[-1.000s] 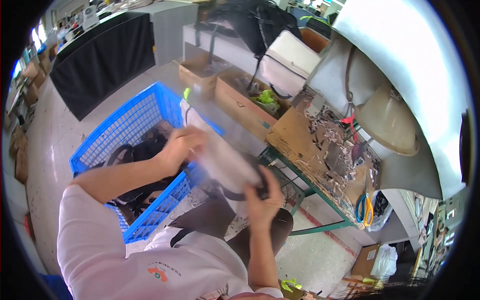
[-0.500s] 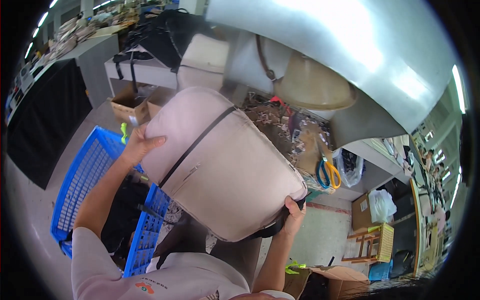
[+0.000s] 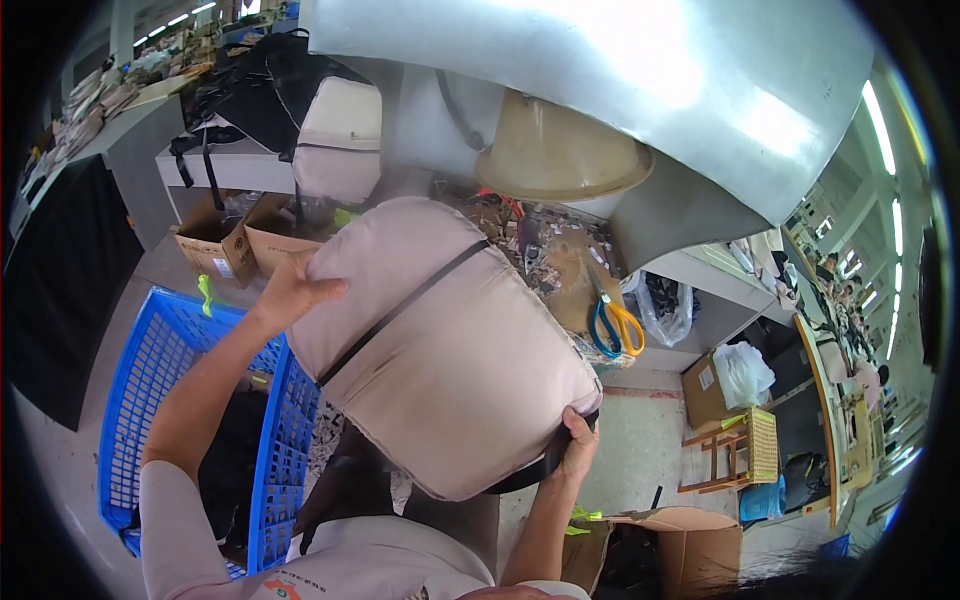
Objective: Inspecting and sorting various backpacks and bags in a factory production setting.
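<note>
A pale pinkish-beige padded fabric bag (image 3: 450, 345), crossed by a dark band, is held tilted in front of my body. My left hand (image 3: 302, 292) is closed around its upper left edge, the thumb lying on the front face. At the lower right corner my right hand (image 3: 577, 445) grips the bag, thumb on top, beside black webbing (image 3: 535, 472) that shows along the lower edge. The fingers behind the bag are hidden. Scissors (image 3: 617, 325) with one blue and one orange handle lie on the littered bench beyond.
A blue plastic basket (image 3: 265, 470) with dark material inside stands at my left. Ahead is a large metal hood (image 3: 590, 70) over a tan bowl-shaped part (image 3: 565, 150). A similar beige bag (image 3: 340, 140) sits behind. An open carton (image 3: 700, 555) and wooden stool (image 3: 750, 450) are at right.
The view has shifted, so the bench and hood appear further left. The bag has tilted slightly, and a small zip-like detail on its face no longer shows. Both hands keep their hold.
</note>
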Action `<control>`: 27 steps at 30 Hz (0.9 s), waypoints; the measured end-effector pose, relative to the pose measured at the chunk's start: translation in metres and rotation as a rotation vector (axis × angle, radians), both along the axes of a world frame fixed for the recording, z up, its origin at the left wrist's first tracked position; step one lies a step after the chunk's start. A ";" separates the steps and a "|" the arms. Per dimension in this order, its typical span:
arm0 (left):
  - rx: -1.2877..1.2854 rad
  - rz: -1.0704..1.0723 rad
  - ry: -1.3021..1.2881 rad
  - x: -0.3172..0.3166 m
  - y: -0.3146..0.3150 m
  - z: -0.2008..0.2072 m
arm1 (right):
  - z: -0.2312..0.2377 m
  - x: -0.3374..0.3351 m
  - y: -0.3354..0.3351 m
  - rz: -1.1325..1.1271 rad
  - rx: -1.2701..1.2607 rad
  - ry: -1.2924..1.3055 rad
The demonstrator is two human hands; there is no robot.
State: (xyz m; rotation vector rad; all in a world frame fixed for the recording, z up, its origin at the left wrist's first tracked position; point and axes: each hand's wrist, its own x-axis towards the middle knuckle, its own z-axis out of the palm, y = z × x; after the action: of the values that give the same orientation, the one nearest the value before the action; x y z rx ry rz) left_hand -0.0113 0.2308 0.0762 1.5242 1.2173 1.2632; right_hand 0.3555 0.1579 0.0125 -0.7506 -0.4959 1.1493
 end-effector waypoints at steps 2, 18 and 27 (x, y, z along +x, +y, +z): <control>-0.006 -0.013 -0.009 0.004 0.002 0.001 | -0.002 0.000 0.000 -0.052 -0.005 0.030; 0.050 0.008 0.090 0.017 0.015 0.000 | -0.017 0.012 0.001 -0.069 -0.098 0.019; 0.031 -0.045 0.100 0.033 0.005 -0.007 | -0.043 0.035 -0.012 -0.068 -0.109 0.028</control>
State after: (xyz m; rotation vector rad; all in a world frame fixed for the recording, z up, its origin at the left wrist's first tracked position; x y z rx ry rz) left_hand 0.0218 0.2358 0.0691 1.6454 1.2246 1.1942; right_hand 0.3907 0.1456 -0.0308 -0.8385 -0.3840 1.1286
